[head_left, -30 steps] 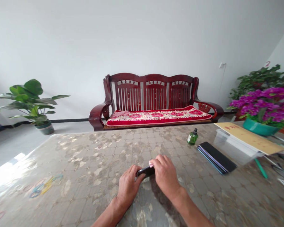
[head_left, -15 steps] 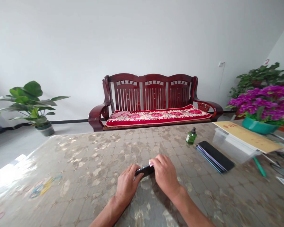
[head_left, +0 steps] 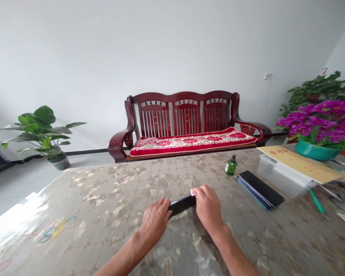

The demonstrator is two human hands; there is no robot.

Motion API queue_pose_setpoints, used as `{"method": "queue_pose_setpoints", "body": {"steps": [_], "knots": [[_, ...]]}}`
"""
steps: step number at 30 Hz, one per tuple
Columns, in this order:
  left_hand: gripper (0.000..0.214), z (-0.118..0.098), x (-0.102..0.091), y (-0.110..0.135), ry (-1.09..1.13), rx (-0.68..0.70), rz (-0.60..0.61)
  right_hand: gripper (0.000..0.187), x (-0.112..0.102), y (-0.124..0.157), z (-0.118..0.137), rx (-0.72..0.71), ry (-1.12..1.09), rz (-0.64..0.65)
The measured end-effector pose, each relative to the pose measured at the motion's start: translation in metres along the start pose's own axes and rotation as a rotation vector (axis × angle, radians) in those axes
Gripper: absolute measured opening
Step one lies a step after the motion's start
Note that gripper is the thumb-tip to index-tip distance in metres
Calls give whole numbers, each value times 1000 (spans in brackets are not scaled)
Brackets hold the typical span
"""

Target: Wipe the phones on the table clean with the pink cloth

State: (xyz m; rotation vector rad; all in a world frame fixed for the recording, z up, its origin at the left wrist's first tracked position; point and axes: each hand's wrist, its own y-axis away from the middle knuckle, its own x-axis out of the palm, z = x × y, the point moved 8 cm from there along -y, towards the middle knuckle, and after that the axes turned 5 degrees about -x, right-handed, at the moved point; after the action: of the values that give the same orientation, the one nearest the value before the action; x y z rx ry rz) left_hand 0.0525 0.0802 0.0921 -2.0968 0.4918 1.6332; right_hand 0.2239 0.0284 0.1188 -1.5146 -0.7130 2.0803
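A black phone (head_left: 181, 204) lies slightly raised over the patterned table (head_left: 109, 199), held at both ends. My left hand (head_left: 155, 222) grips its near left end with curled fingers. Over its right end sits my right hand (head_left: 208, 207), pinching a small pink-and-white piece (head_left: 193, 191) against the phone's top edge. What that piece is I cannot make out.
A stack of dark phones (head_left: 260, 189) and a small green bottle (head_left: 230, 166) lie to the right. Further right are a clear box under a brown envelope (head_left: 300, 166), a green pen (head_left: 315, 200) and purple flowers (head_left: 322, 124). Coloured rubber bands (head_left: 52, 228) lie left. A red wooden bench (head_left: 186, 126) stands behind.
Both hands and the phone have shifted slightly right and away from me. More of the phone shows between the hands now, as my right hand slid toward its right end.
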Motion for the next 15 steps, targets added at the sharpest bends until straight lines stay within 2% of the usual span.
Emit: {"method": "queue_pose_setpoints", "body": {"steps": [5,10,15], "knots": [[4,-33,-2,-15,-142,96,22,19,0,1,-2,16,-29,-17],[13,-67,8,-41,-116,134,10,18,-3,3,-1,18,-79,-46],[19,-77,14,-53,-97,126,12,19,0,8,-17,87,-174,-97]]}}
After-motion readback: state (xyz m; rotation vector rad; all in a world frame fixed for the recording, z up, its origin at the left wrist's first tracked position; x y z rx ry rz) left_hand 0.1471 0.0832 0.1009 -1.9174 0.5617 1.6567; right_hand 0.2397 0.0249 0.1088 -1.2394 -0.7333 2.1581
